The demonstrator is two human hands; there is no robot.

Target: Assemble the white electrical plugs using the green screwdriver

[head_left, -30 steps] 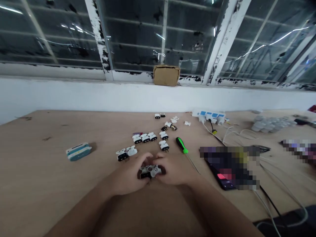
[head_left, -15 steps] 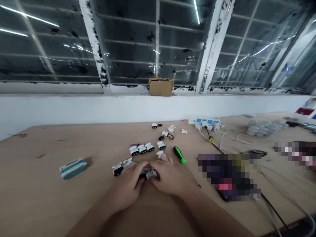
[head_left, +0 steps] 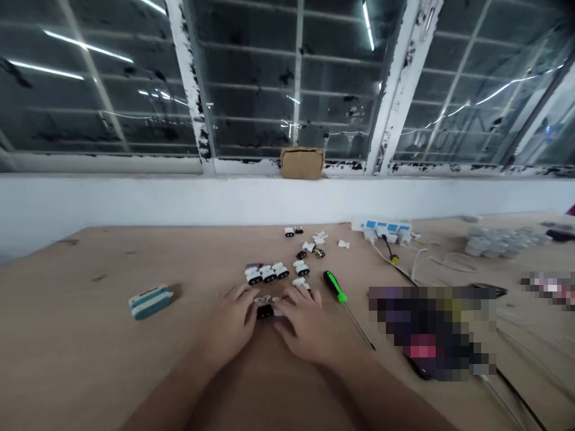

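Between my hands, a small white and black part [head_left: 265, 307] rests on the wooden table [head_left: 148, 371]. My left hand [head_left: 229, 326] lies at its left side, fingers curved and closed around something hidden beneath them. My right hand [head_left: 303, 323] is on the right, its fingers over a pale piece [head_left: 279, 306] that touches or adjoins the white and black part. Just beyond my right fingers sits another white part [head_left: 300, 283]. Behind the hands stands a row of white and black plug-like pieces [head_left: 268, 274], with one more [head_left: 301, 268] to their right.
A green and black screwdriver [head_left: 335, 286] lies right of my right hand. A teal and white block [head_left: 150, 301] is at the left. Farther right are a blurred dark object [head_left: 417, 329], cables and a power strip [head_left: 381, 227]. Small loose parts [head_left: 320, 237] lie at the back.
The camera view has shifted, so the scene sits farther right. My hands have moved slightly apart, showing more of the part between them. My left hand now covers where white and black pieces lay.
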